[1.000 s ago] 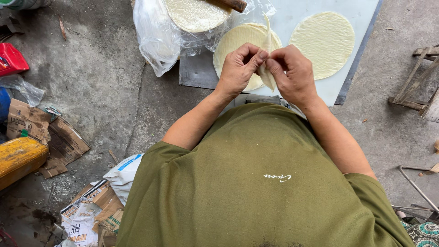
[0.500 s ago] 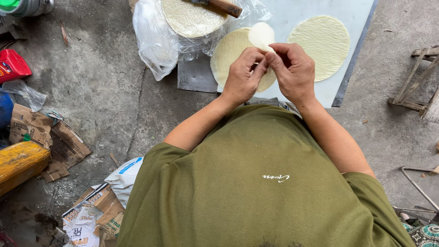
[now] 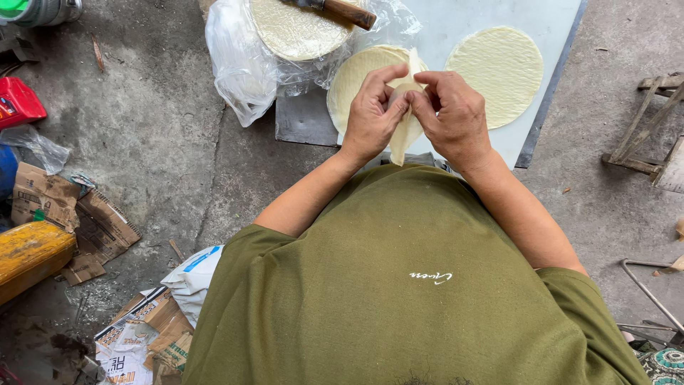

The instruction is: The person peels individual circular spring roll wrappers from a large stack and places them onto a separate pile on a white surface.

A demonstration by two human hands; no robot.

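Far left there's a red plastic box (image 3: 18, 102) on the concrete, then a clear plastic bag (image 3: 242, 64) around a stack of pale round wrappers (image 3: 296, 28). Left hand (image 3: 372, 114) and right hand (image 3: 456, 114) both pinch a thin, pale folded dough sheet (image 3: 403, 128), held above a grey flat board (image 3: 470, 18). Another round pale wrapper (image 3: 495, 75) lies flat further right.
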